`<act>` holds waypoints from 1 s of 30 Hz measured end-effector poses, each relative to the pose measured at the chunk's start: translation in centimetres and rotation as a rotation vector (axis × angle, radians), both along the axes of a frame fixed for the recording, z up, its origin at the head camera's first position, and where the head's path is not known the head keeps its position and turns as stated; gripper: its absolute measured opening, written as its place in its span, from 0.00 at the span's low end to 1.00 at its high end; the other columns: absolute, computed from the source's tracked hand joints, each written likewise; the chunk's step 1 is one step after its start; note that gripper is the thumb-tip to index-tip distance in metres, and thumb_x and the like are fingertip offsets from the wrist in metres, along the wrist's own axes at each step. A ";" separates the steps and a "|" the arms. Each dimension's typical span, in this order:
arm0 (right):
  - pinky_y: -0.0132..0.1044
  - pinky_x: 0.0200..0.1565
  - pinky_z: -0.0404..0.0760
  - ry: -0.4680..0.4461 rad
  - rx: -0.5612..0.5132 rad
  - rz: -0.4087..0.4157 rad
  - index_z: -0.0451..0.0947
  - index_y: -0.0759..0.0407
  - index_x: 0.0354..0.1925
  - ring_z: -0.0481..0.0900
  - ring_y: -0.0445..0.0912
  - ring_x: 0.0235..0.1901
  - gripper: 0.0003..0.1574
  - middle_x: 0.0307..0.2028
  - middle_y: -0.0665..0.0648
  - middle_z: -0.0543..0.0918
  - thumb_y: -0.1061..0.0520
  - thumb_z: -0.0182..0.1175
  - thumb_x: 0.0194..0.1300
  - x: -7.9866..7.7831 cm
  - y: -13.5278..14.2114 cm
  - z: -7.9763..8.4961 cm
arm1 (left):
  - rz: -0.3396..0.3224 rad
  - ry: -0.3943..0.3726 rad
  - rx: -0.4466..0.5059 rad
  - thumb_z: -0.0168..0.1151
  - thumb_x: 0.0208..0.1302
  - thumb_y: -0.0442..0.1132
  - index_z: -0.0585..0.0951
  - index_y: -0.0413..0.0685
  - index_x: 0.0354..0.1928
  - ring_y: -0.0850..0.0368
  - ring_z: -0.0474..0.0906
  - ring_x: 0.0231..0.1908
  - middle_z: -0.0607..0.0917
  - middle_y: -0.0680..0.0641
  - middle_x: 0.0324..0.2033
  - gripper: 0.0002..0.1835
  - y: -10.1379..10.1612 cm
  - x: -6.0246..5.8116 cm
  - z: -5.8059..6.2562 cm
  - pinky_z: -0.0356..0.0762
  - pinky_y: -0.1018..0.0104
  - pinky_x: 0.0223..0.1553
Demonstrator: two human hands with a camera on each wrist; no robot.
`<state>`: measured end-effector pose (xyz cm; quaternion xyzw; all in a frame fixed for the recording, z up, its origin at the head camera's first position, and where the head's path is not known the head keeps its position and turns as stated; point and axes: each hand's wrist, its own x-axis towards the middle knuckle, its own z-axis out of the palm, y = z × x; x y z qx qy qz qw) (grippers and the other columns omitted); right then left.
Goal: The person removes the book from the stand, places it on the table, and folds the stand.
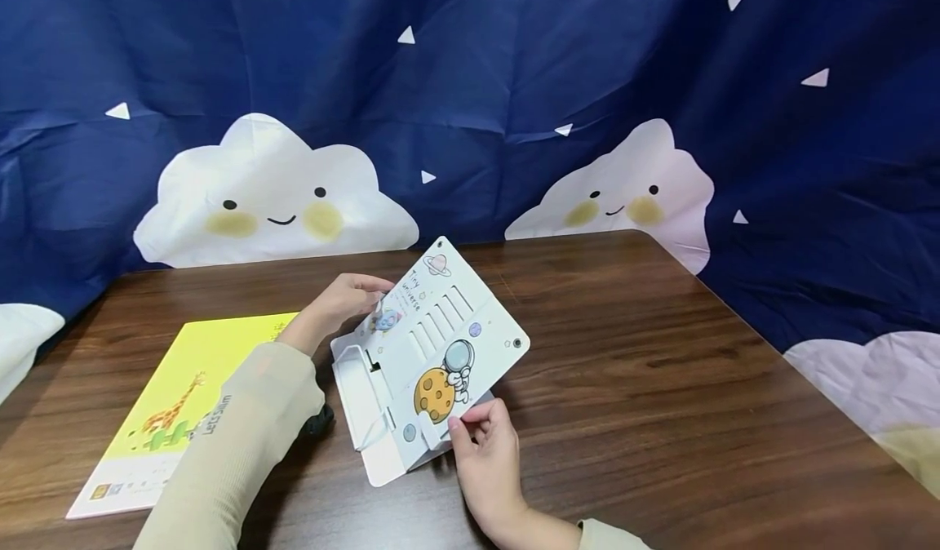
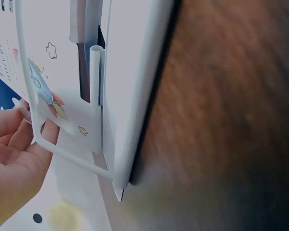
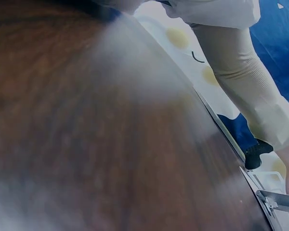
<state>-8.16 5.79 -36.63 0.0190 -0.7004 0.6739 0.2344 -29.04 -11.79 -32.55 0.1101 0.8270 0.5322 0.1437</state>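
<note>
A white metal book stand [image 1: 433, 354] printed with an astronaut, a planet and a rocket stands on the table, its panel tilted back. A wire-like page holder [image 2: 36, 96] runs along its lower ledge. With thumb and fingers, my left hand [image 1: 341, 305] pinches the panel's left edge near the rocket print; in the left wrist view the left hand [image 2: 17, 154] shows its fingertips at that edge. At the panel's lower right edge my right hand [image 1: 490, 464] pinches with thumb and curled fingers. The back of the stand is mostly hidden in the head view.
A yellow book [image 1: 176, 395] with a giraffe picture lies on the brown wooden table [image 1: 646, 387], partly beneath my left sleeve. Behind the table hangs a blue curtain [image 1: 470, 68] with smiling clouds. The table's right edge [image 1: 742, 321] runs diagonally.
</note>
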 end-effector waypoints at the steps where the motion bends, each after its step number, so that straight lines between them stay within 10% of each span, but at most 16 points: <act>1: 0.30 0.29 0.76 0.009 0.003 0.001 0.62 0.71 0.27 0.75 0.42 0.30 0.11 0.27 0.59 0.71 0.77 0.54 0.48 0.1 -0.1 0.0 | 0.000 0.000 0.002 0.43 0.60 0.29 0.73 0.36 0.50 0.49 0.67 0.48 0.72 0.40 0.49 0.17 0.0 0.0 0.0 0.60 0.55 0.53; 30: 0.30 0.14 0.70 0.005 0.005 0.020 0.61 0.66 0.28 0.71 0.40 0.21 0.12 0.29 0.57 0.70 0.74 0.54 0.51 0.8 -2.5 -0.5 | -0.010 -0.017 -0.070 0.43 0.59 0.28 0.72 0.38 0.51 0.48 0.65 0.49 0.71 0.41 0.49 0.17 1.3 -0.7 0.6 0.60 0.53 0.53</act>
